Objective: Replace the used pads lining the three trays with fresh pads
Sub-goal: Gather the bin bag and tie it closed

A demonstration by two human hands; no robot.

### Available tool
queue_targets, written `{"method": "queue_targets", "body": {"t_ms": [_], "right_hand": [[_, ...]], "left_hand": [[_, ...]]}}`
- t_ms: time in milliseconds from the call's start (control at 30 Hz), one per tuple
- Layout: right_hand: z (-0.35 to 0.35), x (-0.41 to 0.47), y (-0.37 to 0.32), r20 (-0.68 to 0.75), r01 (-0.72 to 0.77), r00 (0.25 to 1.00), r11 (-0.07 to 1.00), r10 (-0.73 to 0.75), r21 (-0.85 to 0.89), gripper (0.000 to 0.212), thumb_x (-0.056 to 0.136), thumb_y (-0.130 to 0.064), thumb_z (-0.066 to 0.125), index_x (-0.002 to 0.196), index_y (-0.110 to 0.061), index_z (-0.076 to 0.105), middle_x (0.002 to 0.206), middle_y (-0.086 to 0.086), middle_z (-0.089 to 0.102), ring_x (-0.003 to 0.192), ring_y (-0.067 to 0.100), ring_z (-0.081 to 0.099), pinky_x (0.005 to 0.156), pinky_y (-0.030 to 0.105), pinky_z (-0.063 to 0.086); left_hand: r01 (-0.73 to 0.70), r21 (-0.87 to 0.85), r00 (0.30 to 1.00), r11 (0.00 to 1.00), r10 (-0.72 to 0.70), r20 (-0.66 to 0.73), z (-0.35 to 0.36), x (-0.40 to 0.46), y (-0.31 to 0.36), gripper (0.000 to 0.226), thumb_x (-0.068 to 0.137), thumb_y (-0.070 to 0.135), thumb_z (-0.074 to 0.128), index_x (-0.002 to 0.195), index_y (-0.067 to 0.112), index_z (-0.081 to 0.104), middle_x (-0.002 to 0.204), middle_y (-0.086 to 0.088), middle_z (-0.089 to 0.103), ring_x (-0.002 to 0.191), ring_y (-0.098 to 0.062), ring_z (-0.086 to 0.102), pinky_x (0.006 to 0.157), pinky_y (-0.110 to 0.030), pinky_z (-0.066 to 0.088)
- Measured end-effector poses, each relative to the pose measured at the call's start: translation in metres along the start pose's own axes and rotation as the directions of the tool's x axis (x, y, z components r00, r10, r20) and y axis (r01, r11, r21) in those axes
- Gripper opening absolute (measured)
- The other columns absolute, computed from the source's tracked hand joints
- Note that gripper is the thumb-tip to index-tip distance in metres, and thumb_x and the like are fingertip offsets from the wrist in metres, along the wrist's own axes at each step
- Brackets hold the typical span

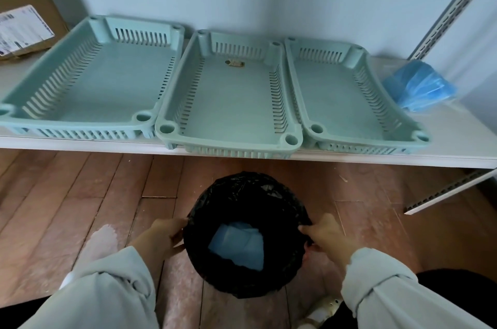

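Three trays (231, 92) sit bare on shelf, upper frame; used pad (236, 246) lies in bin (242, 283), bottom centre. Left hand (164, 237) and right hand (326, 234) pinch bin-liner rim. Fresh pads (419, 88), right edge: likely light, floppy, slippery-wrapped; grip by a corner

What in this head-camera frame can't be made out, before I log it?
- Used pads in the bin: count unclear, crumpled in the dark liner.
- Fresh pads: count unclear, folded in a blurred bundle.
- Small label in the middle tray: too small to read.
- Cardboard box: cut off by the left edge.
- Right hand grip: fingertips hidden behind the bin rim.
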State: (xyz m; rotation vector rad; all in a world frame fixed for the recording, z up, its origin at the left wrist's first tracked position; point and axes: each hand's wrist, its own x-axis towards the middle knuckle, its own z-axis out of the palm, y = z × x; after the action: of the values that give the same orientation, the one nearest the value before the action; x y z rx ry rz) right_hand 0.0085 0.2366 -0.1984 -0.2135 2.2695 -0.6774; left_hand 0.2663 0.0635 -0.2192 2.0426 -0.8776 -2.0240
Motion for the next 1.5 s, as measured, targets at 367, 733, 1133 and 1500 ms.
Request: {"method": "queue_targets", "body": {"t_ms": [367,733,1133,1500], "right_hand": [[-0.011,-0.025,-0.002,0.206,-0.011,0.978,0.989,0.041,-0.146,0.042,0.073,-0.016,0.081,0.099,0.011,0.061,0.069,0.009,0.057,0.057,0.017,0.056,0.038,0.021,0.047],[-0.018,-0.047,-0.02,0.333,0.075,0.942,0.947,0.036,-0.314,0.033,0.08,-0.019,0.075,0.099,-0.012,0.048,0.076,0.001,0.057,0.06,0.01,0.054,0.051,0.02,0.052],[-0.037,-0.054,-0.044,0.464,-0.016,0.874,0.946,-0.144,0.325,0.011,0.094,-0.013,0.056,0.097,-0.009,0.066,0.097,0.009,0.071,0.092,0.02,0.066,0.089,0.038,0.052],[-0.052,-0.067,-0.078,0.408,0.132,0.854,0.894,-0.321,0.428,0.012,0.092,-0.015,0.059,0.095,-0.012,0.07,0.071,-0.001,0.065,0.065,0.01,0.059,0.069,0.027,0.054]], "left_hand": [[-0.408,0.22,0.851,0.886,0.456,-0.26,-0.004,-0.01,0.009,0.02,0.089,0.009,0.048,0.099,-0.002,0.061,0.086,-0.023,0.062,0.084,-0.038,0.062,0.077,-0.043,0.052],[-0.396,0.569,0.897,0.72,0.436,0.072,-0.003,-0.029,0.017,0.056,0.075,0.018,0.076,0.122,-0.002,0.054,0.115,-0.02,0.062,0.106,-0.033,0.061,0.093,-0.04,0.051],[-0.298,0.513,0.907,0.805,0.071,0.415,0.005,-0.069,0.04,0.022,0.103,0.021,0.034,0.119,0.011,0.045,0.078,-0.008,0.059,0.04,-0.009,0.059,0.034,-0.014,0.033],[-0.645,0.622,0.63,0.443,0.77,0.105,0.01,-0.065,0.047,0.026,0.089,0.022,0.061,0.112,0.012,0.068,0.106,-0.008,0.071,0.103,-0.026,0.065,0.092,-0.035,0.051]]}}
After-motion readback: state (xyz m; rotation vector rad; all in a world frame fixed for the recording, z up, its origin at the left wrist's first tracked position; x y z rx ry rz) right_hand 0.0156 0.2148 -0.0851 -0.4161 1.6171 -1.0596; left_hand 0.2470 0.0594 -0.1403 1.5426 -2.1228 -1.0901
